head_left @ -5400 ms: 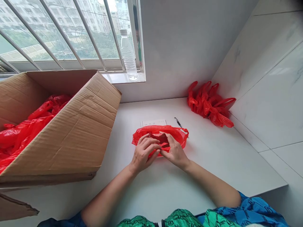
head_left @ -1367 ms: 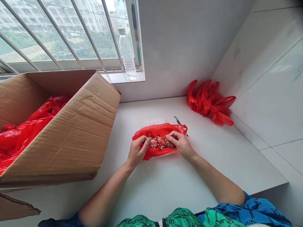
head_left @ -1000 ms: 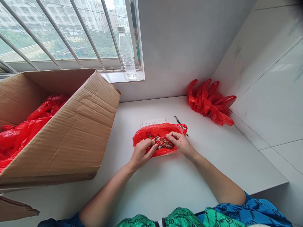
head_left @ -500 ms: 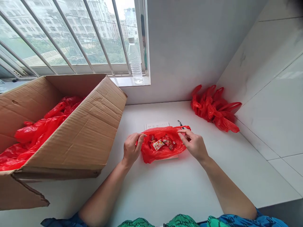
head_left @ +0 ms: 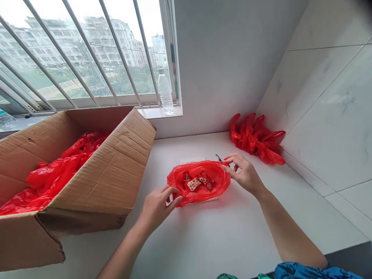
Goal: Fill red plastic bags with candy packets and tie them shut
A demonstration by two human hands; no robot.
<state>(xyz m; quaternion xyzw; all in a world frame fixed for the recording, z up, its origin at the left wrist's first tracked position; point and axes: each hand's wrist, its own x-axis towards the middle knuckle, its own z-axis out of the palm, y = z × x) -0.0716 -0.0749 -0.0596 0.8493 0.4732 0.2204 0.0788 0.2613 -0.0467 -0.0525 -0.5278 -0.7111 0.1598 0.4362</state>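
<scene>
A small red plastic bag (head_left: 216, 182) lies on the white counter (head_left: 221, 236) with several small red printed packets (head_left: 197, 181) inside it. My left hand (head_left: 157, 205) pinches the bag's near left edge. My right hand (head_left: 242, 173) pinches the bag's right handle, its other fingers spread. Under the bag lies a white sheet of paper (head_left: 190, 160), and a black pen (head_left: 218, 157) pokes out behind the bag.
A big open cardboard box (head_left: 95, 182) full of red plastic bags (head_left: 58, 170) stands at the left. A heap of red bags (head_left: 255, 137) lies in the far right corner against the tiled wall. A water bottle (head_left: 165, 91) stands on the window sill.
My hands left the packets and moved apart to the bag's two ends. The left hand dropped to the near left edge, the right went to the handle. The camera tilted up.
</scene>
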